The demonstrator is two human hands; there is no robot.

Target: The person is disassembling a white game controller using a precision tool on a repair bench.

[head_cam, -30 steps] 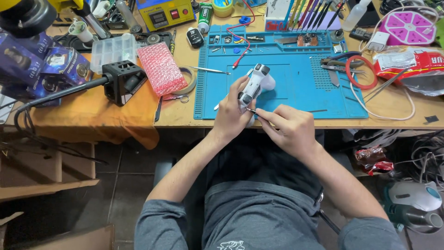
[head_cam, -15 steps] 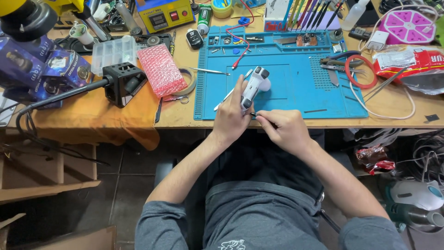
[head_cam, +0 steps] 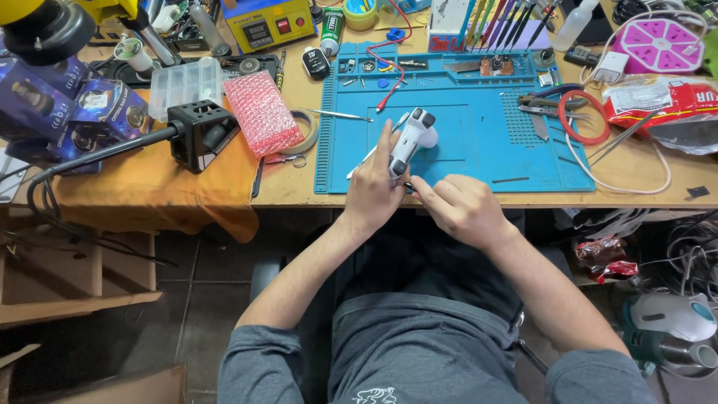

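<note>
A white game controller with dark buttons stands on edge over the near part of a blue work mat. My left hand grips its lower end from the left. My right hand is closed around a thin dark tool whose tip meets the controller's bottom end. Most of the tool is hidden inside my fingers. Both hands hover at the table's front edge, above my lap.
A pink bubble-wrap bag, a black block on a cable, tape roll and clear parts box lie left. Pliers, red wire loop, white cable and red packet lie right. Yellow device at back.
Both hands and the controller have shifted slightly left and toward me. My right hand has closed in on the controller's lower end.
</note>
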